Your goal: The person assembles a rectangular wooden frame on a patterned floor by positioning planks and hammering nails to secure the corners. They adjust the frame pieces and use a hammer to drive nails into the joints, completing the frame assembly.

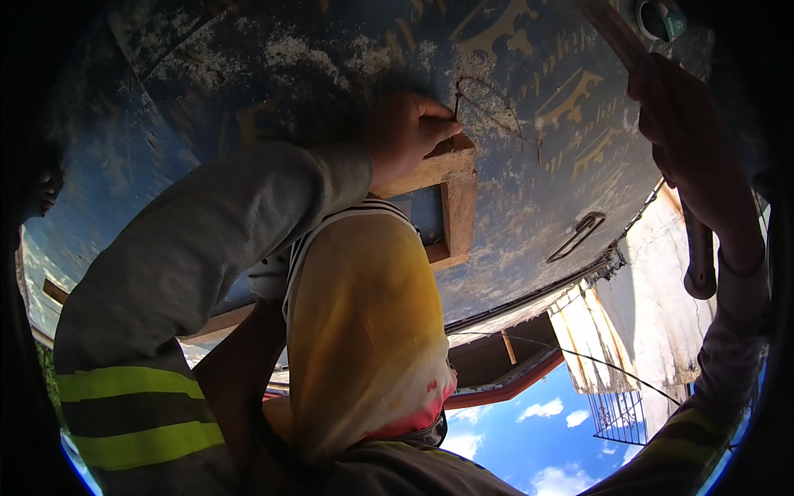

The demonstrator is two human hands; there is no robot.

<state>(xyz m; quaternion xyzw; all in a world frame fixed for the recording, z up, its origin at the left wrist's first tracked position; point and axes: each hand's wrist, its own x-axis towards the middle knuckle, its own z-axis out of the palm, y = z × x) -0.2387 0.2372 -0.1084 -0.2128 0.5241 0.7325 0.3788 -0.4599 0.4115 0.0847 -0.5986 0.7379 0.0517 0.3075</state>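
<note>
My left hand pinches a thin dark nail-like piece upright, just above a corner of a small rectangular wooden frame. The wood lies on a large, dark, worn sheet with faded printed marks and pale dried splashes. Up at the right, my right hand is closed round a long-handled tool with a rounded lower end. Its upper end runs out of the picture, so its head is hidden. A curved thin wire shows beside my left fingertips.
A bent knee in yellow-stained cloth stands close beside the wooden frame. On the sheet lies a bent metal loop. A ring-shaped object is at top right. Beyond the sheet's edge are a stained white wall and a metal grille.
</note>
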